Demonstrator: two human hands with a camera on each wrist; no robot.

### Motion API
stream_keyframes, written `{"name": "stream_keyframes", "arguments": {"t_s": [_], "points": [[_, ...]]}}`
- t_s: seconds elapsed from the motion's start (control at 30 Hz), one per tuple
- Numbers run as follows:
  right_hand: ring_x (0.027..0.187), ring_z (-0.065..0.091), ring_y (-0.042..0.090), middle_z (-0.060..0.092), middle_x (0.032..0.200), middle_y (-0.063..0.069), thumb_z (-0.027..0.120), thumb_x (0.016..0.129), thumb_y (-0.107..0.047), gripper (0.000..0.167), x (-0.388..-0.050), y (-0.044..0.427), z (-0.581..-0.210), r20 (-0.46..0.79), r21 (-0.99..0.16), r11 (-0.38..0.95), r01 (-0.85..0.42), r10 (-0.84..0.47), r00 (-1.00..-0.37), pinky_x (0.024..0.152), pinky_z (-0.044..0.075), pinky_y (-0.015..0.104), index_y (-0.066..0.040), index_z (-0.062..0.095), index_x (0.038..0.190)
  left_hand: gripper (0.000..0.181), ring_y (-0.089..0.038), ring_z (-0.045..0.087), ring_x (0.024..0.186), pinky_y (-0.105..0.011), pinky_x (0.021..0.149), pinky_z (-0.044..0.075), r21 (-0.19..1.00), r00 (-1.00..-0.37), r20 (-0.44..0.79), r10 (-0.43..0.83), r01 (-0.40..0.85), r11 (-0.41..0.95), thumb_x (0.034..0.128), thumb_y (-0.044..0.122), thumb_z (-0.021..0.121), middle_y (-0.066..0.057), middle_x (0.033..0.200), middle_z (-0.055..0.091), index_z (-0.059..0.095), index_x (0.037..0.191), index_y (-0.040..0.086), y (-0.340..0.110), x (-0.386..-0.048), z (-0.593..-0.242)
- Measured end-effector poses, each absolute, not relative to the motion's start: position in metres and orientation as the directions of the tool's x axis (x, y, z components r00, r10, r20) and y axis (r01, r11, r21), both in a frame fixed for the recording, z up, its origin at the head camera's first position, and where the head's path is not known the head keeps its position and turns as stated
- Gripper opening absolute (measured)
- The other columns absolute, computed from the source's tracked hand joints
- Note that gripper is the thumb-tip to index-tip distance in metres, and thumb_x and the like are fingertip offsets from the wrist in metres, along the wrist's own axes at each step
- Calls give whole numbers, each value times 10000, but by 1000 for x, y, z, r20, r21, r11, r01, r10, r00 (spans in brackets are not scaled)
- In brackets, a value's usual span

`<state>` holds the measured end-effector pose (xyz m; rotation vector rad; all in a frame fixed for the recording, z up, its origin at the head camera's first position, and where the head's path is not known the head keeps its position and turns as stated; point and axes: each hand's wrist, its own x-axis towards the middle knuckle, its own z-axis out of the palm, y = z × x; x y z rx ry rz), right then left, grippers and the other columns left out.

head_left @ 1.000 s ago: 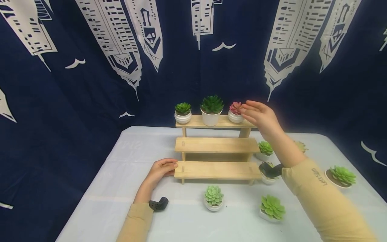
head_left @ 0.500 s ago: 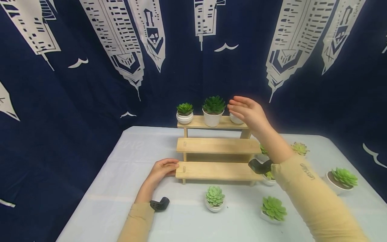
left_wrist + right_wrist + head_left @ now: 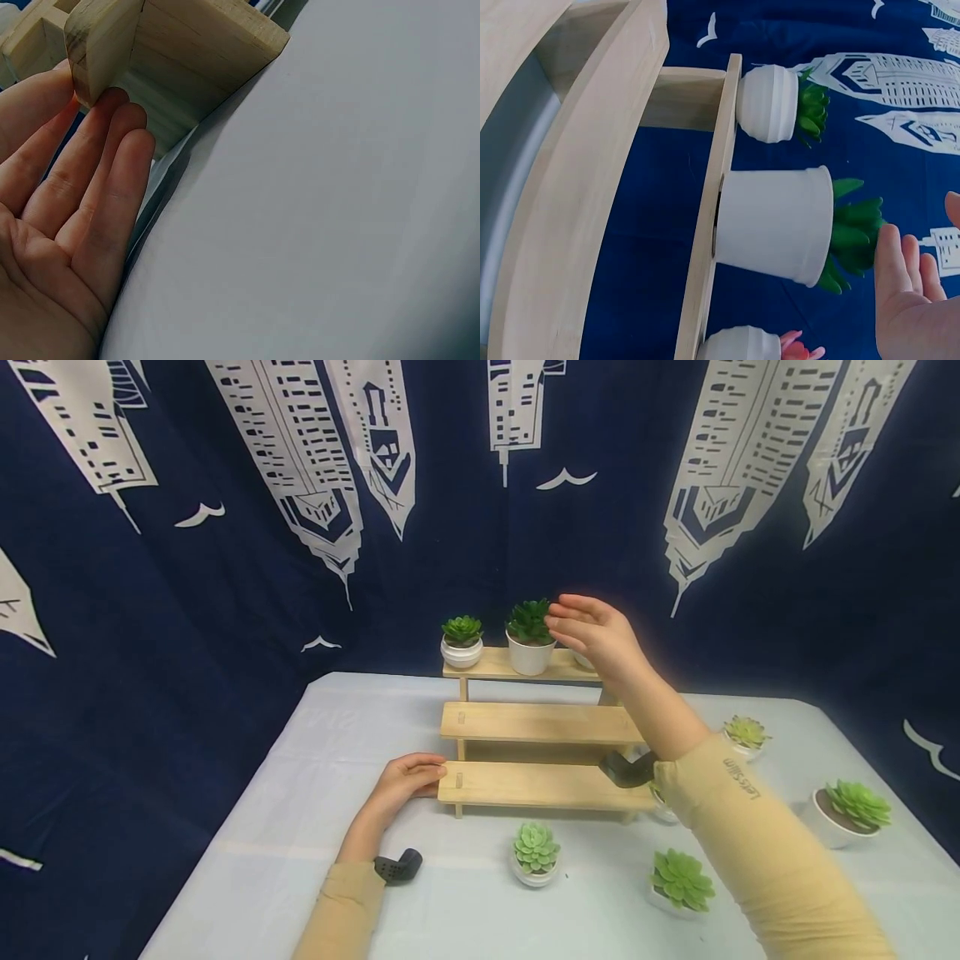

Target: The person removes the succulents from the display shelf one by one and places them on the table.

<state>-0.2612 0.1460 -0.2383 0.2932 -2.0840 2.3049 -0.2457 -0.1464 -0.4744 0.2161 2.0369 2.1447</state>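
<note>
A three-tier wooden plant stand stands on the table. My left hand grips the left end of its lowest board, thumb on one face and fingers on the other in the left wrist view. My right hand is raised at the top tier with fingers extended, by the leaves of a dark green succulent in a tall white pot; contact is hard to tell. On that tier, a small green succulent sits to the left. A pink succulent sits to the right, its leaves hidden behind my hand in the head view.
Potted succulents stand on the white table: a pale green one in front of the stand, a bright green one at front right, others farther right. One pot is partly behind my right wrist. A dark blue printed curtain hangs behind.
My right hand has moved left along the top tier, from the pink succulent to the dark green one. The left hand keeps its hold on the board. The view has shifted slightly.
</note>
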Motion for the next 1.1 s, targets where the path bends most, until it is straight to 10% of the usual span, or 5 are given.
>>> {"name": "stream_keyframes", "arguments": {"t_s": [1.1], "points": [[1278, 433, 197, 447, 1403, 89, 689, 845, -81, 584, -266, 77, -262, 152, -978, 119, -174, -173, -973, 1052, 381, 329, -50, 431, 1368, 331, -179, 665, 849, -336, 765, 571, 998, -978, -31, 205, -41, -44, 815, 110, 726, -127, 1027, 673, 650, 1102, -36, -146, -247, -474]]}}
